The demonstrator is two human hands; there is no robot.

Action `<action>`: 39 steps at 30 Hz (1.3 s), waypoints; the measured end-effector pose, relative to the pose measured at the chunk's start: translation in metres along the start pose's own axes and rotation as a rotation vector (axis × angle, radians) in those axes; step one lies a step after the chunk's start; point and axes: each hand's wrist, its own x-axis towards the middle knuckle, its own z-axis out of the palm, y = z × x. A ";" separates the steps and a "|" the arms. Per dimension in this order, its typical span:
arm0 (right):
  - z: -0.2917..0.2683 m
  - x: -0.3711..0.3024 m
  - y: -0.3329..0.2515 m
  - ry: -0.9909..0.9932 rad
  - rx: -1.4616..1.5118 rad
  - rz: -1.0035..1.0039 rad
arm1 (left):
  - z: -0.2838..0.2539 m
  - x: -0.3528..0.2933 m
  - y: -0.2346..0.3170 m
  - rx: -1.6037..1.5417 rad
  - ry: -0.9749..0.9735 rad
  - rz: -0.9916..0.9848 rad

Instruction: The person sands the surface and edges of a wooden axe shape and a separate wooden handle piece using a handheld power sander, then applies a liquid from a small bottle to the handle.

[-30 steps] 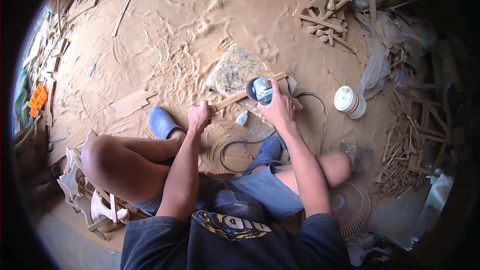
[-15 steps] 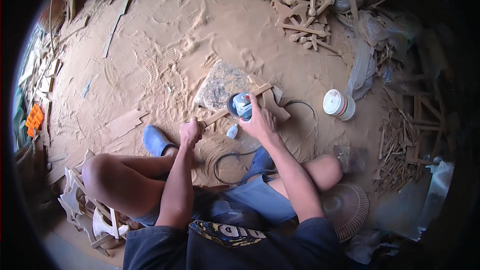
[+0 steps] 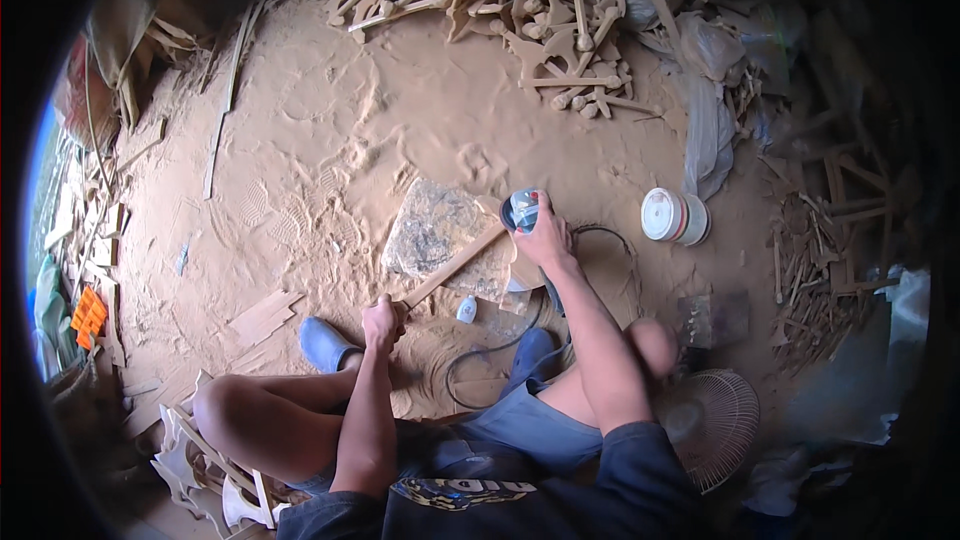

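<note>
My left hand (image 3: 381,323) is closed around the near end of a long, flat wooden strip (image 3: 450,268). The strip slants up to the right over a flat, stained slab (image 3: 425,230) on the dusty ground. At its far end, my right hand (image 3: 548,242) grips a round-bodied power sander (image 3: 524,207), its dark disc against the wood and hiding the tip. A curved wooden piece (image 3: 524,268) lies by the slab, under my right wrist. Below the strip sits a small white bottle (image 3: 467,310). The dark cord (image 3: 450,380) loops over the ground near my right foot.
Shaped wooden parts (image 3: 570,30) are heaped at the far side. A lidded white tub (image 3: 672,216) stands to the right, with a wire fan guard (image 3: 712,430) beside my right knee. Wood scraps (image 3: 265,317) lie left; more cut pieces (image 3: 215,480) lean near my left leg.
The sander has gone from partway along the strip to its far end, away from my left hand. The view has shifted, showing more of the far wood heap.
</note>
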 end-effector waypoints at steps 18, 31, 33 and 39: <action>0.019 0.009 0.064 0.126 0.190 0.029 | 0.033 -0.015 0.007 -0.024 -0.047 -0.071; 0.035 -0.006 0.036 0.093 0.404 -0.021 | -0.004 0.018 -0.012 -0.135 -0.169 -0.058; 0.024 0.007 0.038 0.127 0.422 -0.020 | -0.002 0.018 -0.009 -0.105 -0.182 -0.060; -0.017 0.004 0.050 0.241 0.395 -0.011 | -0.018 0.014 -0.021 -0.129 -0.100 -0.059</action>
